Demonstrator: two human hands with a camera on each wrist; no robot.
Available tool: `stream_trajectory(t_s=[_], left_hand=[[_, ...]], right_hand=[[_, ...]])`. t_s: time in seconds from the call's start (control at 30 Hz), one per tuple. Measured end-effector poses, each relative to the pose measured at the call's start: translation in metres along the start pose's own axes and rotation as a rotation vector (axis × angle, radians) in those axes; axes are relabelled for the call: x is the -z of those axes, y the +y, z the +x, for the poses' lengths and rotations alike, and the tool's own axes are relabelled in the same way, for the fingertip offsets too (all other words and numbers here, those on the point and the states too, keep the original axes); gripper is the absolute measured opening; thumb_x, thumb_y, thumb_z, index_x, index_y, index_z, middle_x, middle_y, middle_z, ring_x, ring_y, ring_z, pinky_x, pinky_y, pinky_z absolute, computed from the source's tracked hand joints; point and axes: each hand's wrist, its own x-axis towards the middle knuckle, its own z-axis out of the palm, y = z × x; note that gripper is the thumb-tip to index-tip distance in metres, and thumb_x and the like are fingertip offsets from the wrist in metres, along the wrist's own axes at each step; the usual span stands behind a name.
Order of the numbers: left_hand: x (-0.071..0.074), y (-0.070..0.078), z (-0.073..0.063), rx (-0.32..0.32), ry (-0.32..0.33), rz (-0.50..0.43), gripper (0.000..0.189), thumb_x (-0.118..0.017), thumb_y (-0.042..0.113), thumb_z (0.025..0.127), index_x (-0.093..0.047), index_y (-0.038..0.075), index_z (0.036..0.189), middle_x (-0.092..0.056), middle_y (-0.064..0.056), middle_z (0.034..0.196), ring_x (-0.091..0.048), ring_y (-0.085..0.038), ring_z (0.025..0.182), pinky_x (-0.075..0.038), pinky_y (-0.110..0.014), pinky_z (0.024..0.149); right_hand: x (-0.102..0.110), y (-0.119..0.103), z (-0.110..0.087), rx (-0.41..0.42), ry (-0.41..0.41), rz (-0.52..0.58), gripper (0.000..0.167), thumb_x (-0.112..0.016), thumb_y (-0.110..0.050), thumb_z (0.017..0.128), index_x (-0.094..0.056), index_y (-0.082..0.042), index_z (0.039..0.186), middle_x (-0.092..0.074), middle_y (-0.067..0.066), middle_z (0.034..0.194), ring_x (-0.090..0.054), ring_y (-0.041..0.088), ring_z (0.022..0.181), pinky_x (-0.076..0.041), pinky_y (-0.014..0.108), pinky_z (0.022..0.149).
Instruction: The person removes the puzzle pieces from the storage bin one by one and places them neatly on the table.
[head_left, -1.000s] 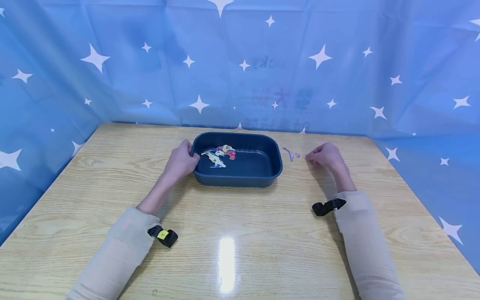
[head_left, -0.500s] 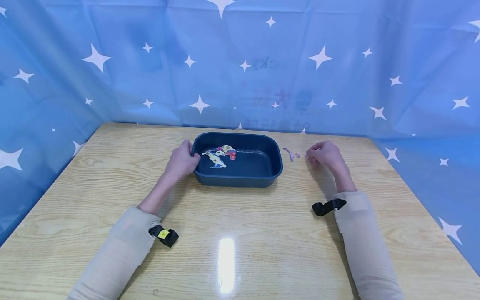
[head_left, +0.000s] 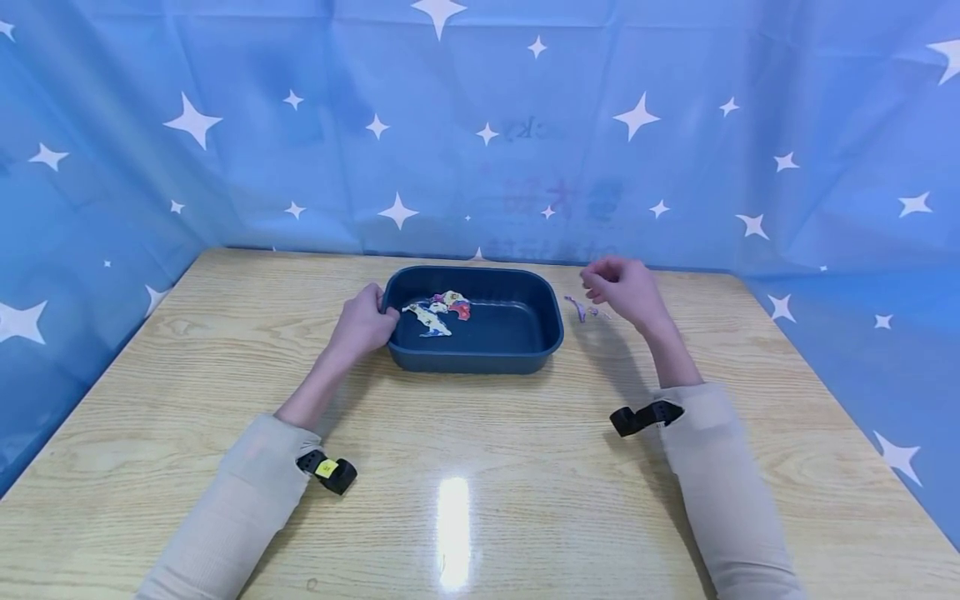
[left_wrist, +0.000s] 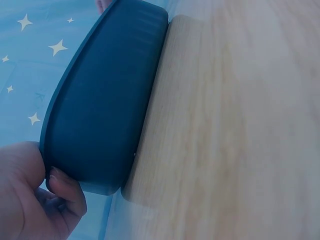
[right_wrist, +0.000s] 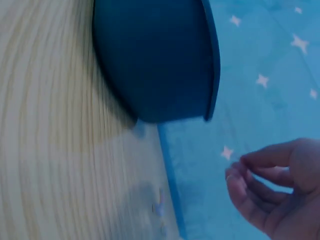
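My left hand (head_left: 363, 320) grips the left end of a dark blue plastic tray (head_left: 474, 363), thumb over the rim; in the left wrist view its fingers curl around the tray's corner. Crumpled paper-like scraps (head_left: 438, 312), white, yellow and red, lie inside the tray at its left. My right hand (head_left: 626, 292) hangs above the table, right of the tray, with thumb and fingertips together. In the right wrist view the fingers (right_wrist: 250, 192) are curled; whether a tiny bit sits between the tips cannot be made out. Beneath it lie small purple scraps (head_left: 581, 310).
The tray stands near the back of a light wooden table (head_left: 375, 467). A blue curtain (head_left: 480, 167) with white stars hangs close behind the table's back edge. Each forearm wears a black wrist camera (head_left: 647, 418) on its sleeve.
My right hand has risen off the table beside the small scraps and moved left and back towards the tray. The left hand and tray stay put.
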Motion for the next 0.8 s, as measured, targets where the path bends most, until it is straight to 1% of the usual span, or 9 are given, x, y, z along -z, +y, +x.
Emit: stream_trajectory(t_s=[0.03, 0.07, 0.17, 0.27, 0.33, 0.43, 0.53, 0.8], left_hand=[[0.000, 0.000, 0.000, 0.003, -0.001, 0.000, 0.006, -0.046, 0.009, 0.095, -0.044, 0.004, 0.092, -0.046, -0.009, 0.083, -0.049, -0.026, 0.074, -0.039, -0.033, 0.064], [0.000, 0.000, 0.000, 0.006, -0.003, 0.000, 0.006, -0.046, 0.009, 0.095, -0.044, 0.004, 0.092, -0.045, -0.009, 0.083, -0.048, -0.026, 0.074, -0.038, -0.033, 0.064], [0.000, 0.001, 0.000, 0.010, -0.005, 0.001, 0.007, -0.046, 0.010, 0.096, -0.043, 0.004, 0.092, -0.045, -0.009, 0.083, -0.048, -0.026, 0.074, -0.038, -0.033, 0.064], [0.000, 0.001, -0.001, 0.009, -0.005, 0.002, 0.007, -0.046, 0.010, 0.096, -0.044, 0.004, 0.092, -0.045, -0.009, 0.083, -0.048, -0.026, 0.074, -0.038, -0.032, 0.064], [0.000, 0.001, -0.001, 0.007, -0.003, 0.001, 0.006, -0.046, 0.009, 0.096, -0.044, 0.004, 0.092, -0.045, -0.009, 0.083, -0.048, -0.026, 0.074, -0.038, -0.032, 0.064], [0.000, 0.002, -0.001, 0.007, 0.002, 0.006, 0.006, -0.045, 0.009, 0.095, -0.043, 0.004, 0.092, -0.045, -0.009, 0.083, -0.048, -0.026, 0.074, -0.038, -0.032, 0.064], [-0.001, 0.001, -0.001, 0.004, 0.000, 0.006, 0.006, -0.045, 0.009, 0.095, -0.043, 0.004, 0.091, -0.044, -0.008, 0.082, -0.047, -0.026, 0.074, -0.038, -0.032, 0.064], [-0.002, 0.000, 0.000, 0.003, 0.003, 0.008, 0.005, -0.045, 0.008, 0.094, -0.043, 0.004, 0.091, -0.044, -0.008, 0.082, -0.047, -0.026, 0.074, -0.038, -0.032, 0.064]], right_hand=[[-0.004, -0.004, 0.001, 0.019, -0.002, 0.013, 0.030, -0.057, -0.018, 0.103, -0.065, 0.008, 0.116, -0.066, 0.027, 0.108, -0.068, 0.011, 0.079, -0.055, 0.021, 0.070], [-0.007, -0.009, 0.001, 0.033, -0.004, 0.025, 0.028, -0.057, -0.017, 0.103, -0.065, 0.007, 0.116, -0.067, 0.026, 0.106, -0.069, 0.014, 0.079, -0.055, 0.022, 0.070], [-0.019, -0.022, 0.003, 0.067, -0.022, 0.051, 0.026, -0.058, -0.015, 0.102, -0.065, 0.007, 0.115, -0.068, 0.025, 0.103, -0.069, 0.017, 0.080, -0.056, 0.025, 0.071], [-0.032, -0.032, 0.006, 0.092, -0.042, 0.058, 0.026, -0.060, -0.015, 0.102, -0.065, 0.006, 0.116, -0.069, 0.023, 0.103, -0.070, 0.029, 0.084, -0.057, 0.027, 0.072], [-0.041, -0.038, 0.008, 0.105, -0.062, 0.061, 0.026, -0.061, -0.013, 0.101, -0.065, 0.006, 0.117, -0.069, 0.023, 0.104, -0.069, 0.034, 0.087, -0.057, 0.031, 0.074], [-0.056, -0.044, 0.011, 0.122, -0.091, 0.061, 0.025, -0.061, -0.011, 0.101, -0.065, 0.006, 0.118, -0.069, 0.022, 0.105, -0.068, 0.040, 0.089, -0.057, 0.042, 0.078], [-0.069, -0.049, 0.012, 0.121, -0.125, 0.038, 0.025, -0.061, -0.012, 0.101, -0.065, 0.005, 0.119, -0.069, 0.023, 0.106, -0.067, 0.040, 0.089, -0.056, 0.047, 0.080], [-0.101, -0.064, 0.024, 0.107, -0.213, 0.033, 0.024, -0.061, -0.008, 0.099, -0.065, 0.007, 0.118, -0.069, 0.021, 0.109, -0.068, 0.040, 0.091, -0.057, 0.046, 0.080]])
